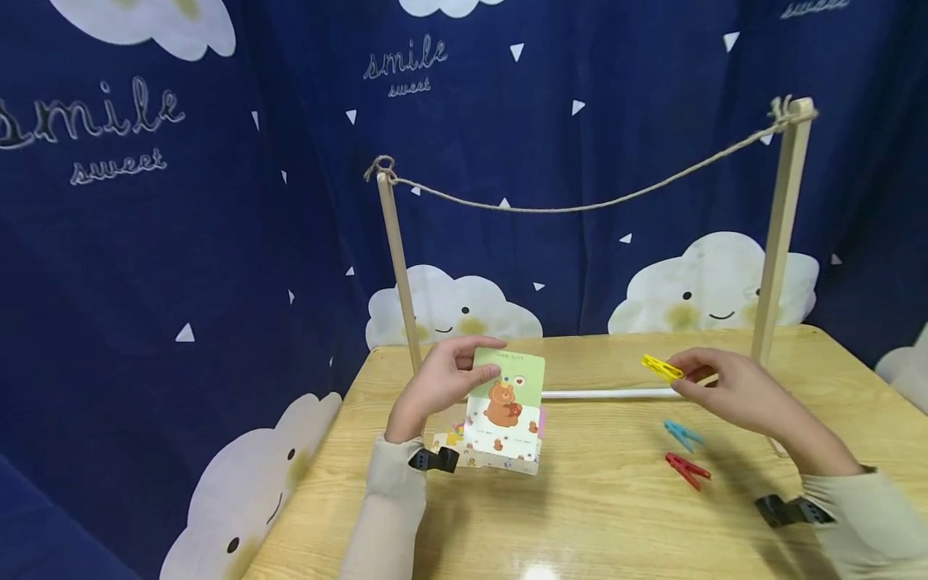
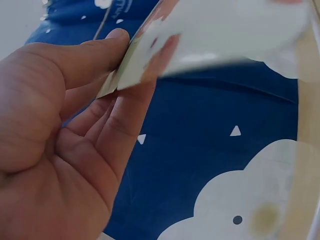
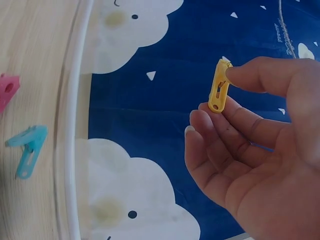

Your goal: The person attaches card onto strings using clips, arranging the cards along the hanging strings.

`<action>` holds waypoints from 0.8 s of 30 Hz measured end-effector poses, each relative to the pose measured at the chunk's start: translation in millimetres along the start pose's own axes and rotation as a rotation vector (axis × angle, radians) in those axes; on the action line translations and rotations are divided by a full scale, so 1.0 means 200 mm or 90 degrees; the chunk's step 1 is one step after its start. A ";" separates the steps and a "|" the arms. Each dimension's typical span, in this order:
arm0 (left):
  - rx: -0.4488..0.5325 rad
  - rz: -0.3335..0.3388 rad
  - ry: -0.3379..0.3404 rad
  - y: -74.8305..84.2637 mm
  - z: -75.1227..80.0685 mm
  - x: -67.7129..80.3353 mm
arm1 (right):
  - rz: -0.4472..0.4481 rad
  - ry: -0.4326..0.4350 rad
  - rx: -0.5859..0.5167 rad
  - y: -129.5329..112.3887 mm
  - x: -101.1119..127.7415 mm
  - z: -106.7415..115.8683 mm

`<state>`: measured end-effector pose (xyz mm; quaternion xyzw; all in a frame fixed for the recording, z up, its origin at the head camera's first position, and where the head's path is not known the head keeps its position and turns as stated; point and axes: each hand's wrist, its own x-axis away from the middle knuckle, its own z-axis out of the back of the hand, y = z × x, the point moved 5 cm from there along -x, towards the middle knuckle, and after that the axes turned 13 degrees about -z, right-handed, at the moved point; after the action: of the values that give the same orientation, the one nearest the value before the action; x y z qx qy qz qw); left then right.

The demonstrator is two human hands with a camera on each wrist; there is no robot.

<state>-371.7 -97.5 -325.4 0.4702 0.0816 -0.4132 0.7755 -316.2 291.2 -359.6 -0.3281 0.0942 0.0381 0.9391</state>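
Observation:
My left hand pinches a green and white bear-print card by its upper left edge, thumb in front, above the table. In the left wrist view the card juts out from between thumb and fingers. Over the table's right side, my right hand holds a yellow clothespin between thumb and fingers. The right wrist view shows this clothespin at the fingertips. Below the right hand, a blue clothespin and a red clothespin lie on the table.
Twine sags between a left wooden post and a right wooden post. Other printed cards lie beneath the held card. A white rod crosses the wooden table. Behind hangs a blue curtain.

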 end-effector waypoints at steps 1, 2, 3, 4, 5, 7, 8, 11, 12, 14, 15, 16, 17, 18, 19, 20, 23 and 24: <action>0.003 -0.004 0.007 0.00 0.01 -0.01 | 0.000 0.001 -0.004 0.00 0.00 0.00; 0.006 -0.007 0.015 0.01 0.02 -0.01 | -0.002 0.003 -0.008 -0.01 0.00 0.00; 0.005 -0.011 0.021 0.01 0.02 -0.02 | -0.003 0.004 -0.009 -0.01 0.00 0.00; 0.003 -0.013 0.026 0.01 0.03 -0.02 | -0.004 0.004 -0.011 -0.01 0.00 0.01; -0.001 -0.014 0.033 0.01 0.04 -0.02 | -0.005 0.005 -0.010 -0.01 0.00 0.01; 0.000 -0.009 0.046 0.01 0.05 -0.02 | -0.010 0.005 -0.011 -0.01 0.00 0.01; 0.001 -0.006 0.054 0.00 0.05 -0.02 | -0.012 0.003 -0.013 -0.02 0.00 0.01; 0.021 -0.006 0.087 0.00 0.07 -0.02 | -0.009 0.005 -0.016 -0.03 0.00 0.02; 0.035 -0.006 0.100 0.00 0.07 -0.03 | -0.005 0.008 -0.018 -0.04 0.00 0.02; 0.058 -0.012 0.132 0.00 0.09 -0.04 | 0.004 0.015 -0.019 -0.05 0.00 0.03; 0.067 -0.016 0.149 0.00 0.09 -0.04 | 0.009 0.021 -0.019 -0.06 -0.01 0.04; 0.075 -0.019 0.165 0.00 0.10 -0.04 | 0.013 0.024 -0.021 -0.07 -0.01 0.04; 0.077 -0.023 0.183 0.00 0.11 -0.04 | 0.016 0.028 -0.022 -0.07 -0.01 0.04; 0.077 -0.027 0.200 0.00 0.12 -0.04 | 0.018 0.031 -0.022 -0.08 -0.01 0.05; 0.072 -0.033 0.216 0.00 0.13 -0.04 | 0.019 0.033 -0.022 -0.09 -0.01 0.05; 0.067 -0.039 0.230 0.01 0.14 -0.05 | 0.020 0.033 -0.022 -0.10 -0.02 0.06; 0.048 -0.050 0.265 0.01 0.16 -0.05 | 0.017 0.034 -0.020 -0.13 -0.03 0.07; 0.043 -0.054 0.273 0.01 0.17 -0.06 | 0.015 0.035 -0.019 -0.13 -0.03 0.07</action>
<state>-387.0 -118.1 -300.0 0.5695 0.2504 -0.3382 0.7061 -316.9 279.3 -331.2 -0.3423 0.1229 0.0414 0.9306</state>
